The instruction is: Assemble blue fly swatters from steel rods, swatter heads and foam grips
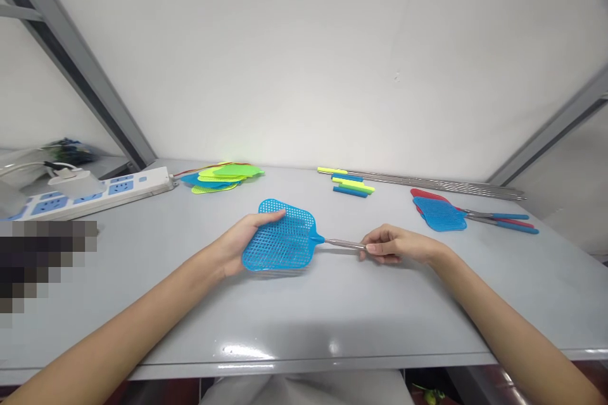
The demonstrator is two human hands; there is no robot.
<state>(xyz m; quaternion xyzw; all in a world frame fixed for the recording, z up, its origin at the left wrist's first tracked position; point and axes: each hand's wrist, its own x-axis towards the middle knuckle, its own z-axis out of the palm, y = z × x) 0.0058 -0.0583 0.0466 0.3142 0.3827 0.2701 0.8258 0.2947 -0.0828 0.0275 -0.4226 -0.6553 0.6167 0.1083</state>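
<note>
A blue fly swatter head (280,240) with a mesh of small holes is held above the grey table. My left hand (242,237) grips its left edge, thumb on top and the other fingers behind the mesh. From the neck at its right side a thin metal rod (342,243) runs to my right hand (387,244). There my right thumb and fingers pinch the rod's far end. No coloured grip shows on this rod, though my fingers cover its tip.
Green, yellow and blue swatter heads (223,177) lie stacked at the back left, beside a white power strip (137,183). Coloured grip sleeves (351,187) and metal rods (451,185) lie at the back. Swatters with handles (441,214) rest at right. The table's front edge (304,367) is near.
</note>
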